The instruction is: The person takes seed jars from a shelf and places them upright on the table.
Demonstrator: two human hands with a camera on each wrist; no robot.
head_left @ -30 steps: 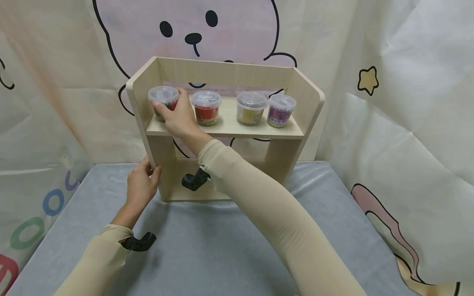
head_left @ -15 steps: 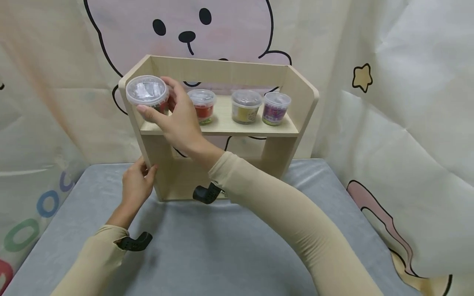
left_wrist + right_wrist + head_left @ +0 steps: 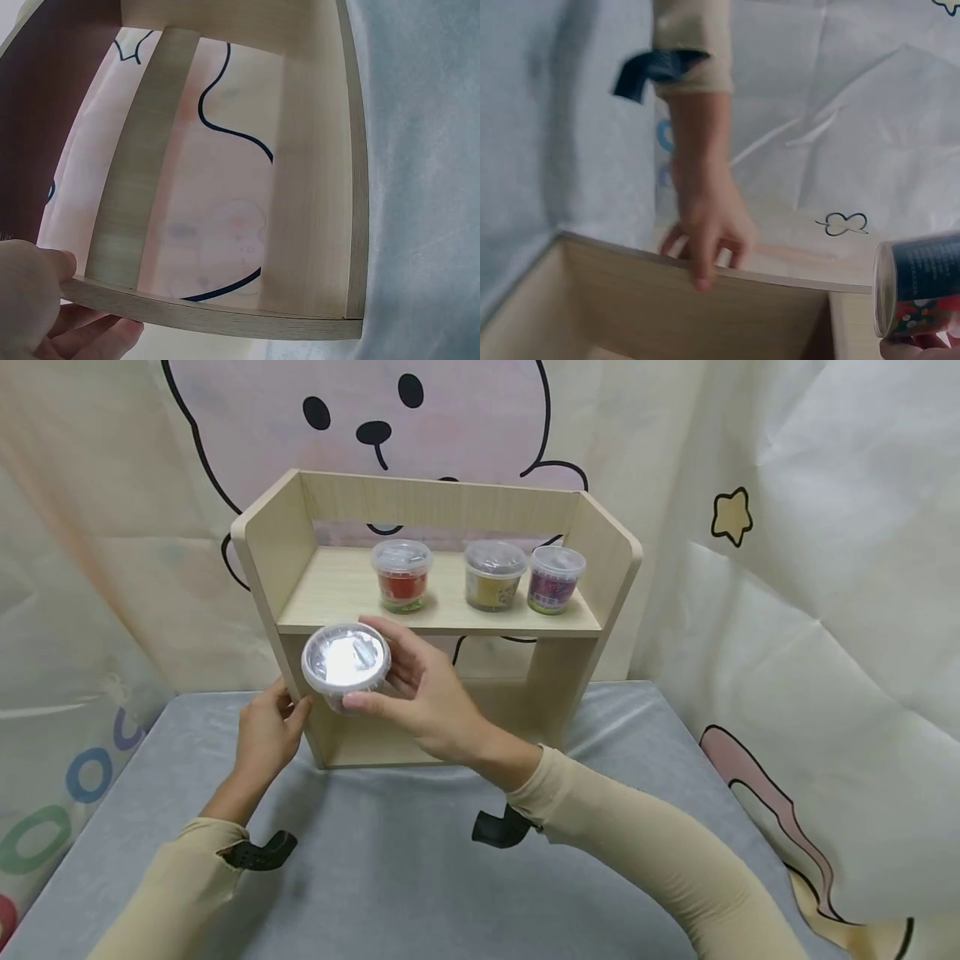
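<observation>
My right hand (image 3: 442, 697) grips a clear-lidded plastic tub (image 3: 347, 658) between thumb and fingers, in front of the wooden shelf unit (image 3: 442, 497) and below its upper board. In the right wrist view the tub (image 3: 921, 289) shows a dark and red printed side. Its lid faces up toward the head camera. My left hand (image 3: 268, 735) pinches the front edge of the unit's left side panel, with the thumb inside and fingers outside in the left wrist view. On the upper board stand a red tub (image 3: 402, 578), a yellow tub (image 3: 493, 578) and a purple tub (image 3: 553, 581).
The unit stands at the back of a table with a grey-blue cloth (image 3: 420, 877). Behind it hangs a printed curtain (image 3: 660, 460) with a bear drawing. Each wrist wears a black camera mount (image 3: 504, 828).
My right hand has lifted the tub off the left of the upper board and brought it forward and down. The left hand keeps its hold on the side panel.
</observation>
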